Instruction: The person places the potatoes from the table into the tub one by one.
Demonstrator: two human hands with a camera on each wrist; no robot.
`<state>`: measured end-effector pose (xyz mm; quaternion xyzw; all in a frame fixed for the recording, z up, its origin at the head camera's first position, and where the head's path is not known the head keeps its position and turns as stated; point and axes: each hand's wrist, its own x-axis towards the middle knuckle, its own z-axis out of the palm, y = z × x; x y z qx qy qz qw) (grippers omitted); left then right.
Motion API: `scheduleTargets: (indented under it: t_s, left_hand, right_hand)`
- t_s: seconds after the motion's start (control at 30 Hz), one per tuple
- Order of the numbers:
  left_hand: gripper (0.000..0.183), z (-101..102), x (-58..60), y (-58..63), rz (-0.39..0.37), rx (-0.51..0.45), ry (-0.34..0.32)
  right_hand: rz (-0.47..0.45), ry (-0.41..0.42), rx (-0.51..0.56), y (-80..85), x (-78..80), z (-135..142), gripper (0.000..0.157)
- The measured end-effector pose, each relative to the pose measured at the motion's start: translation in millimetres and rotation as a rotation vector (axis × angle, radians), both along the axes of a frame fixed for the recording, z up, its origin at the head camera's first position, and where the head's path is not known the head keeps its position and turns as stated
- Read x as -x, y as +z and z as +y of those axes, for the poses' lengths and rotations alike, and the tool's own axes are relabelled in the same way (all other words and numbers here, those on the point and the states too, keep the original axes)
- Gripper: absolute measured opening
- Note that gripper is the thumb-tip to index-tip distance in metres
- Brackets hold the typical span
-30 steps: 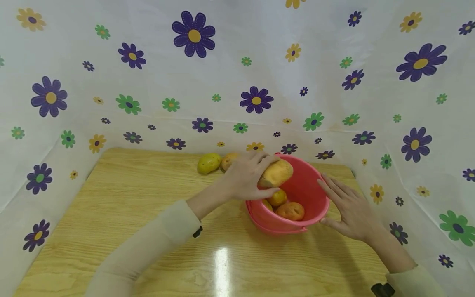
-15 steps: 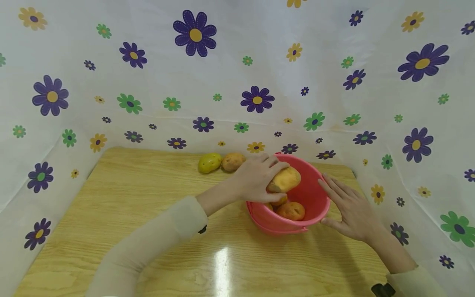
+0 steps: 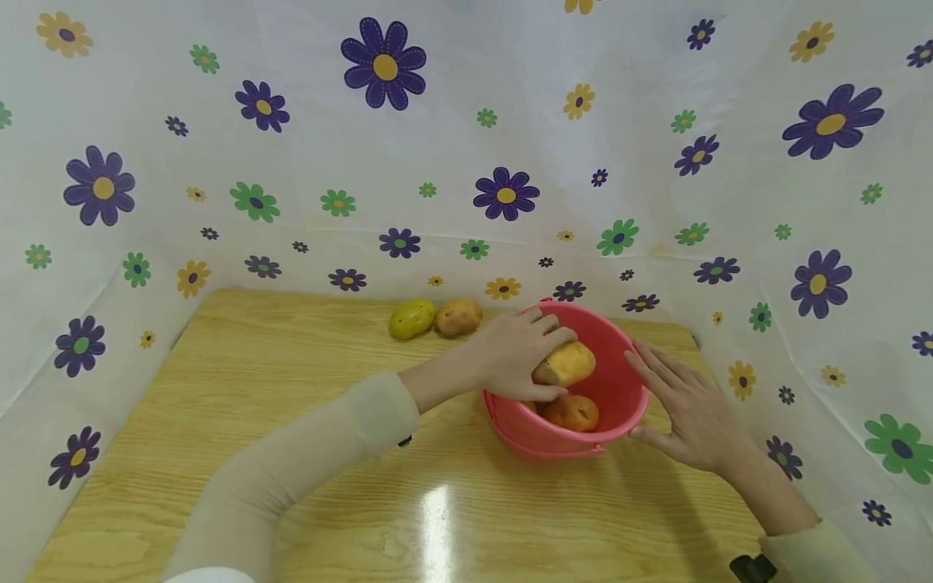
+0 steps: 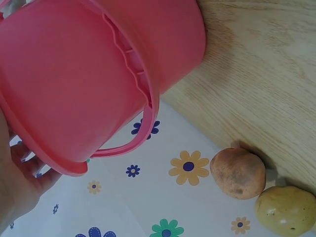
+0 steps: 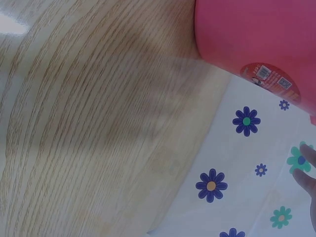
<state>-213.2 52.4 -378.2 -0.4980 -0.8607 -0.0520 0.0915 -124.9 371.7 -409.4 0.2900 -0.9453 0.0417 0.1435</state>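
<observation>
In the head view my left hand (image 3: 516,356) reaches over the near-left rim of a pink bucket (image 3: 619,380) and grips a pale yellow potato (image 3: 572,364) inside its mouth. Below that potato, a browner potato (image 3: 573,414) lies in the bucket, and a sliver of another shows by my thumb. My right hand (image 3: 692,413) rests with straight fingers against the bucket's right side. The left wrist view has the bucket's wall and hanging handle (image 4: 131,143), with my left hand (image 4: 22,182) at the rim; the held potato is hidden there.
A greenish potato (image 3: 411,319) and a brown potato (image 3: 458,317) lie side by side at the back of the wooden table (image 3: 306,364). A white flowered cloth (image 3: 437,146) rises behind and on both sides. A printed label (image 5: 271,81) sits on the bucket's wall.
My left hand has moved right and lower into the bucket with the potato, uncovering the brown potato on the table behind. My right hand stays against the bucket.
</observation>
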Motion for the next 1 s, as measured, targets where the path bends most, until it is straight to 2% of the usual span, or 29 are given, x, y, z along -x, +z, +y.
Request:
scheduleTargets:
  t_s: [0.3,0.63,1.0]
  left_hand:
    - [0.066,-0.1,1.5,-0.5,-0.048,0.013,-0.014]
    - [0.064,-2.3,0.0,1.5,-0.038,0.004,-0.010]
    - [0.063,-11.7,0.5,4.8,-0.047,-0.085,-0.014]
  right_hand:
    - [-0.009,0.002,0.005,0.4,-0.1,0.6,0.102]
    - [-0.001,0.009,0.008,2.0,-0.4,-1.3,0.102]
    - [-0.003,0.001,0.005,1.4,-0.7,-0.9,0.103]
